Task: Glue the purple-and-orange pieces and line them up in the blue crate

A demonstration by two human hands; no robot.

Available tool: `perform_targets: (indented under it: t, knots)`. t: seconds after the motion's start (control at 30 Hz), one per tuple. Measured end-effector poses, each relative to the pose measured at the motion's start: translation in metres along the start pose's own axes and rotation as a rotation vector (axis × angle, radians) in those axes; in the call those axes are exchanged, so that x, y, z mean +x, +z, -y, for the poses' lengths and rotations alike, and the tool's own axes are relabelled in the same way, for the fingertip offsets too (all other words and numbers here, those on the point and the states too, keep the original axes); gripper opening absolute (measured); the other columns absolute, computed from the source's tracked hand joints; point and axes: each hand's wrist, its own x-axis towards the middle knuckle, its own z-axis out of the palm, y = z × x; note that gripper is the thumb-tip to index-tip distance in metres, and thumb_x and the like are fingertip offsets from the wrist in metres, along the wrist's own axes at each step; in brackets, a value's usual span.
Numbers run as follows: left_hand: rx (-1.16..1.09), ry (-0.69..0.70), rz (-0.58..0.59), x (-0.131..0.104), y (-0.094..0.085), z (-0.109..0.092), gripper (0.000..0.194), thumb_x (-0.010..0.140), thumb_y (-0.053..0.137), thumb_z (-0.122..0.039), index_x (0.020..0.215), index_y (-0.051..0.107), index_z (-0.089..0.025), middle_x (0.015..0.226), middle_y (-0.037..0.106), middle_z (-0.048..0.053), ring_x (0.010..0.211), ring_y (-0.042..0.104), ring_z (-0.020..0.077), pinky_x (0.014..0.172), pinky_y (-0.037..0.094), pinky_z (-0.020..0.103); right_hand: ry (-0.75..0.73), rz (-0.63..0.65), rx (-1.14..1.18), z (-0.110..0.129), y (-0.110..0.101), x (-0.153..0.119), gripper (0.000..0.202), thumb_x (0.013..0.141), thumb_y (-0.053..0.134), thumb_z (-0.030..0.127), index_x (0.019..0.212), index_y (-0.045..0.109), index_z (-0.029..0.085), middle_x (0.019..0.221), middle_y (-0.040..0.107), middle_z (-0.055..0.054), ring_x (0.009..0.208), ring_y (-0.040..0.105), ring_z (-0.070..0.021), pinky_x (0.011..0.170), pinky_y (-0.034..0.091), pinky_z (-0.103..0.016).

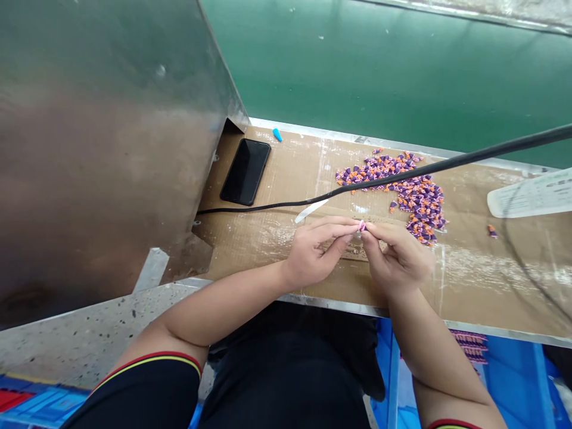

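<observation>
Between the fingertips of both hands is a small pink and purple piece (361, 226), mostly covered by the fingers. My left hand (315, 247) pinches it from the left, thumb below and fingers stretched above. From the other side, my right hand (400, 253) closes thumb and forefinger on it. A heap of small purple, orange and white pieces (420, 199) lies just beyond my right hand. Under the hands, a strip with small marks shows in part on the cardboard-covered bench (277, 244).
A black cable (402, 177) crosses above the bench and the heap. At left are a phone (245, 171), a blue cap-like piece (277, 134) and a metal panel (111, 149). A green belt (379, 71) runs behind. Blue crates (513, 381) stand below right.
</observation>
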Motion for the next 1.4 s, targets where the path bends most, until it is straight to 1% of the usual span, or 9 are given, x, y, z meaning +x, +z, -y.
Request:
perform_targets:
  t: [0.3, 0.5, 0.6, 0.7, 0.8, 0.9, 1.07, 1.23, 1.4]
  knots:
    - [-0.035, -0.053, -0.003, -0.004, 0.002, 0.001, 0.022, 0.104, 0.068, -0.014, 0.121, 0.080, -0.022, 0.118, 0.085, 0.009, 0.110, 0.083, 0.0184, 0.101, 0.070, 0.033, 0.039, -0.007, 0.027, 0.001, 0.000, -0.003, 0.021, 0.098, 0.080, 0.017, 0.112, 0.081, 0.032, 0.098, 0.087, -0.001, 0.082, 0.085, -0.0204, 0.075, 0.071, -0.031]
    - [-0.142, -0.109, -0.002, 0.000, 0.001, 0.003, 0.019, 0.105, 0.068, -0.016, 0.116, 0.081, -0.020, 0.115, 0.085, 0.010, 0.110, 0.083, 0.0195, 0.101, 0.070, 0.035, 0.141, 0.043, 0.111, -0.010, -0.002, -0.002, 0.007, 0.100, 0.078, 0.026, 0.103, 0.083, 0.029, 0.095, 0.087, -0.004, 0.083, 0.085, -0.0226, 0.079, 0.072, -0.036]
    - [-0.126, -0.108, -0.005, 0.001, -0.002, 0.005, 0.017, 0.105, 0.067, -0.017, 0.115, 0.081, -0.019, 0.116, 0.084, 0.011, 0.110, 0.083, 0.0190, 0.100, 0.070, 0.034, 0.264, 0.106, 0.128, -0.024, -0.018, 0.001, 0.008, 0.100, 0.079, 0.030, 0.104, 0.084, 0.026, 0.095, 0.087, -0.004, 0.079, 0.083, -0.0204, 0.073, 0.070, -0.033]
    - [-0.075, -0.102, -0.032, 0.000, -0.005, 0.008, 0.016, 0.105, 0.067, -0.022, 0.112, 0.082, -0.020, 0.113, 0.085, 0.010, 0.105, 0.083, 0.0187, 0.096, 0.070, 0.034, 0.328, 0.214, 0.074, -0.037, -0.051, 0.002, 0.012, 0.098, 0.078, 0.033, 0.102, 0.085, 0.024, 0.093, 0.086, -0.005, 0.076, 0.082, -0.0194, 0.069, 0.068, -0.030]
    - [-0.056, -0.121, -0.026, 0.000, -0.008, 0.009, 0.016, 0.106, 0.067, -0.026, 0.110, 0.082, -0.020, 0.111, 0.085, 0.010, 0.103, 0.083, 0.0192, 0.093, 0.070, 0.034, 0.246, 0.432, -0.064, -0.042, -0.088, -0.003, 0.013, 0.098, 0.075, 0.032, 0.094, 0.084, 0.024, 0.090, 0.084, -0.004, 0.075, 0.079, -0.0190, 0.067, 0.065, -0.029]
    - [-0.069, -0.128, -0.018, -0.001, -0.008, 0.009, 0.017, 0.105, 0.067, -0.026, 0.111, 0.082, -0.020, 0.110, 0.085, 0.010, 0.102, 0.082, 0.0187, 0.090, 0.069, 0.033, 0.154, 0.593, -0.145, -0.039, -0.111, -0.013, 0.014, 0.097, 0.069, 0.024, 0.091, 0.082, 0.025, 0.091, 0.083, -0.003, 0.074, 0.078, -0.0177, 0.068, 0.064, -0.028]
    - [-0.068, -0.074, 0.009, -0.007, -0.006, 0.012, 0.017, 0.104, 0.067, -0.026, 0.110, 0.083, -0.021, 0.111, 0.085, 0.010, 0.099, 0.082, 0.0185, 0.074, 0.066, 0.028, 0.192, 0.648, -0.176, -0.037, -0.122, -0.034, 0.018, 0.092, 0.063, 0.017, 0.088, 0.080, 0.024, 0.092, 0.083, -0.003, 0.072, 0.077, -0.0173, 0.069, 0.064, -0.030]
    - [-0.015, -0.082, 0.014, -0.011, -0.006, 0.014, 0.020, 0.105, 0.066, -0.031, 0.107, 0.082, -0.019, 0.108, 0.085, 0.010, 0.095, 0.080, 0.0177, 0.070, 0.062, 0.025, 0.276, 0.672, -0.291, -0.039, -0.133, -0.054, 0.020, 0.089, 0.061, 0.016, 0.084, 0.080, 0.022, 0.083, 0.079, -0.004, 0.065, 0.072, -0.0170, 0.067, 0.062, -0.030]
    - [0.020, -0.088, -0.007, -0.011, -0.005, 0.015, 0.027, 0.106, 0.064, -0.040, 0.104, 0.083, -0.020, 0.104, 0.084, 0.010, 0.091, 0.078, 0.0177, 0.064, 0.057, 0.025, 0.263, 0.704, -0.437, -0.038, -0.134, -0.060, 0.019, 0.089, 0.063, 0.013, 0.085, 0.079, 0.023, 0.089, 0.078, -0.007, 0.076, 0.075, -0.0212, 0.072, 0.061, -0.032]
